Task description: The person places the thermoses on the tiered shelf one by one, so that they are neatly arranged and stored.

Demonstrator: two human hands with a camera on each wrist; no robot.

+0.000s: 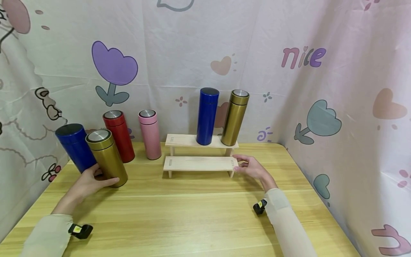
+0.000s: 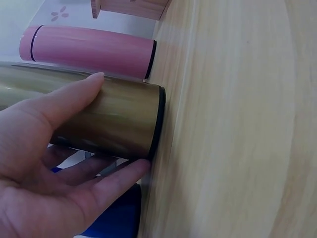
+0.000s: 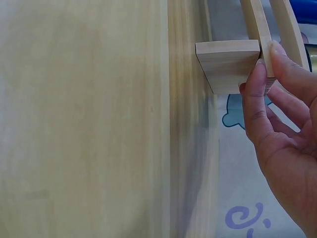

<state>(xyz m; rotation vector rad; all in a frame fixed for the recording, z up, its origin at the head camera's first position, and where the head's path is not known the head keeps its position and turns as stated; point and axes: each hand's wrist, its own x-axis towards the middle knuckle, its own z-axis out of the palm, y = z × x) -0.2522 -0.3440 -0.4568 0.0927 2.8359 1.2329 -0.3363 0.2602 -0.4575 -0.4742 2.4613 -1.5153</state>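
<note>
With thumb on one side and fingers on the other, my left hand [image 1: 86, 184] holds the lower part of a gold thermos bottle [image 1: 112, 160], which stands on the table. Just behind that hand is a blue thermos bottle [image 1: 72, 142], partly hidden by the gold one. My right hand [image 1: 253, 167] pinches the right end of the lower board of a two-step wooden stand [image 1: 199, 163]. In the right wrist view, thumb and fingertips close on the board's end [image 3: 265, 54] beside its leg. A second blue bottle [image 1: 207, 117] and a second gold bottle [image 1: 235, 119] stand on the upper step.
A red thermos bottle [image 1: 120, 137] and a pink one [image 1: 150, 135] stand towards the back left of the wooden table [image 1: 192, 214]. A patterned curtain [image 1: 173, 71] hangs behind the table and along its sides.
</note>
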